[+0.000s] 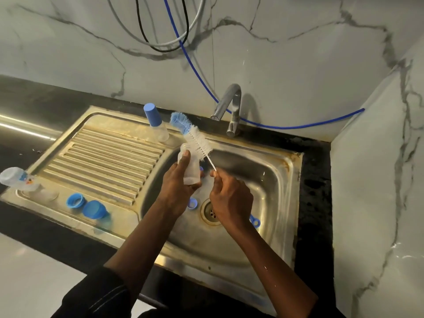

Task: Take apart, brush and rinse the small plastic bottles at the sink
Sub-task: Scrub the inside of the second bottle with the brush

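Note:
My left hand point(177, 180) grips a small clear plastic bottle point(191, 173) over the steel sink basin point(263, 180), mouth pointing away and up. My right hand point(229, 193) pinches the thin stem of a bottle brush point(195, 140) with white bristles and a blue tip. The brush lies outside the bottle, just beside its mouth. A capped bottle with a blue cap point(156, 122) stands at the back of the drainboard. Another clear bottle point(18, 177) stands at the left corner.
A blue ring point(75, 200) and a blue cap point(94, 209) lie on the drainboard's front edge. More blue parts point(192, 203) point(254, 221) lie in the basin near the drain point(210, 212). The tap point(229, 106) stands behind the basin, and a blue hose point(298, 127) runs along the wall.

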